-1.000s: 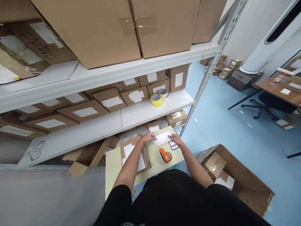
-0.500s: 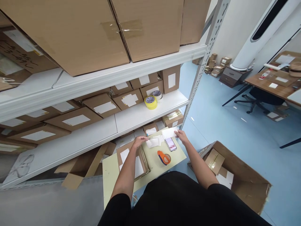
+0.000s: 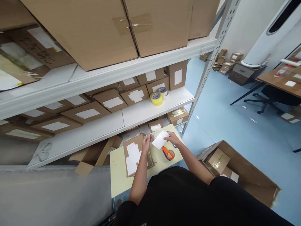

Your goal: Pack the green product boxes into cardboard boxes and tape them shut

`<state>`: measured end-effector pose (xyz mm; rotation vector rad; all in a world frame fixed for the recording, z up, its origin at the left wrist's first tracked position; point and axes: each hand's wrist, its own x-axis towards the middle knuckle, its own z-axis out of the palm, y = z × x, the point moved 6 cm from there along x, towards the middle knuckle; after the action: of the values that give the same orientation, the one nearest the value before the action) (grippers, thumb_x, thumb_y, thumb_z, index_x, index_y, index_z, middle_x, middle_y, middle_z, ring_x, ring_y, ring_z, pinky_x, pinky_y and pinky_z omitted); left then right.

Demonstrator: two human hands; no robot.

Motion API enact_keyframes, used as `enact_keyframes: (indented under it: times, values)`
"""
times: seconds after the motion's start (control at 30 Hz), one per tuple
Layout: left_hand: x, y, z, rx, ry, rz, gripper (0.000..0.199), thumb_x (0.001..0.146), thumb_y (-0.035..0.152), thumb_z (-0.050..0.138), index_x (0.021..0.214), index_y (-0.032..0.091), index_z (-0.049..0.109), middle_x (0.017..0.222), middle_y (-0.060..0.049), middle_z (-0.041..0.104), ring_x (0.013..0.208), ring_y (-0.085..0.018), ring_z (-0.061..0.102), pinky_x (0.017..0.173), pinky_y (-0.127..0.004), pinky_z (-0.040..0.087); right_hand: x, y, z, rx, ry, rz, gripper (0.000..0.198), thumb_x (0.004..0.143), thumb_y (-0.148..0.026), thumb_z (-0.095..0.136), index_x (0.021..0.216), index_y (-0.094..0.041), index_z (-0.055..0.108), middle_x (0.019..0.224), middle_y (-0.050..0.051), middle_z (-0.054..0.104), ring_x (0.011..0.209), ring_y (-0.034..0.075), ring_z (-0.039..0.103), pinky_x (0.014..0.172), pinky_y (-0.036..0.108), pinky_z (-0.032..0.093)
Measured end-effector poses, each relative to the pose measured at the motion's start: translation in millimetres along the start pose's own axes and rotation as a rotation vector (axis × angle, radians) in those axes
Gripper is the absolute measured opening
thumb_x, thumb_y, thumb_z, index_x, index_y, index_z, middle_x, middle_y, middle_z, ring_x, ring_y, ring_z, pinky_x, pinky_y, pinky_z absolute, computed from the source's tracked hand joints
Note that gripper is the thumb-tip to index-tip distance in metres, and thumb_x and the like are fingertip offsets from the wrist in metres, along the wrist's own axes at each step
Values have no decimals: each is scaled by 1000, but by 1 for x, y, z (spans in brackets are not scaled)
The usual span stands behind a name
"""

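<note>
Over the small pale-yellow table [image 3: 118, 182], my right hand [image 3: 172, 138] pinches a white paper label [image 3: 160, 139] by its right edge. To the left of the label, my left hand [image 3: 146, 142] has its fingers pressed together; what they hold, if anything, is too small to make out. Just below the label lies an orange tape dispenser [image 3: 167, 153] with a roll of tape. A phone is mostly hidden under my right hand and wrist. Beside my left forearm sits a cardboard box [image 3: 127, 150] with white paper sheets on it.
A metal shelf [image 3: 138, 113] ahead carries rows of labelled boxes, a yellow tape roll [image 3: 156, 98] and white tape rolls [image 3: 163, 91]. Large cartons [image 3: 162, 28] fill the upper level. At right, a big open carton [image 3: 249, 175] holds smaller boxes. A desk [image 3: 279, 80] stands further off.
The label in my right hand has come down and left, toward my body, and tilted. My left hand has moved closer to it. The phone is now mostly covered. The view has shifted slightly.
</note>
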<state>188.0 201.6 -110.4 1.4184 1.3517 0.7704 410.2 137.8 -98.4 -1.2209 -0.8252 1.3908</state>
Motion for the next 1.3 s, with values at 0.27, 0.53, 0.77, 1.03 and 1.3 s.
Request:
enact_keyframes:
  times: [0.27,0.53,0.77,1.03,1.3]
  values:
    - [-98,-11,-38,-51,-43,-100,50,75,60,79,100,17,81,87,-8,80,93,-29,75,82,-38,59,3,-16,106,-27,-265,-105,37,65,-35,86,97,-21,73,78,0,74,73,19,66,72,30,52]
    - [-127,-33,-74,-280,259,-219,56,71,61,81,103,14,78,89,-11,80,82,-25,76,76,-35,58,-33,13,134,-112,-144,13,29,79,-44,73,98,-22,71,90,3,74,67,16,63,68,29,51]
    - [-123,-12,-82,-257,251,-154,55,74,61,78,102,14,77,85,-10,80,82,-24,74,78,-35,57,-50,9,130,-143,-231,10,26,77,-47,76,81,-22,73,80,3,73,63,15,60,67,29,50]
    - [-126,18,-73,-375,259,-122,47,69,54,86,93,14,78,78,-7,78,74,-22,70,77,-34,55,-52,-4,126,-100,-251,-6,26,80,-48,73,81,-22,71,81,2,74,64,15,60,64,29,48]
    - [-139,32,-79,-94,521,-54,76,68,44,88,136,20,64,121,-14,73,105,-28,70,89,-41,55,-59,-13,128,-18,-318,-16,17,80,-40,72,81,-23,70,80,0,72,66,15,59,67,29,47]
